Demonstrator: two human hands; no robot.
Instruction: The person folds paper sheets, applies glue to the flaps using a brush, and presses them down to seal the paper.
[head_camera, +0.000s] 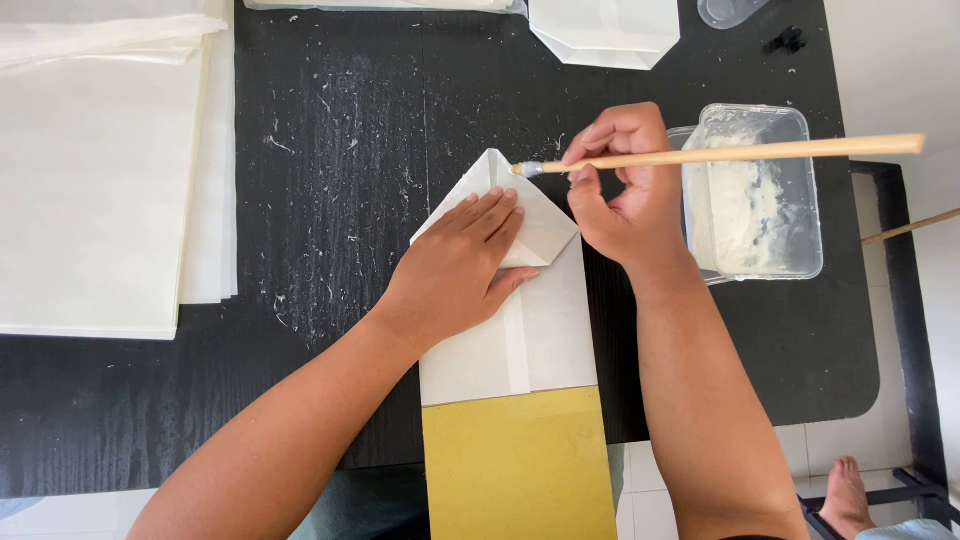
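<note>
A folded white paper piece (545, 330) lies on the black table (340, 150), its far end folded into a point. My left hand (455, 270) presses flat on that folded triangle. My right hand (625, 185) grips a long wooden brush (760, 152), whose grey tip touches the paper's upper edge near the point. A yellow board (515, 465) sticks out from under the paper toward me.
A clear plastic tub of white paste (755, 200) stands just right of my right hand. A stack of white paper sheets (95, 170) covers the left side. Another folded white piece (605, 35) lies at the far edge. A bare foot (850, 490) shows at bottom right.
</note>
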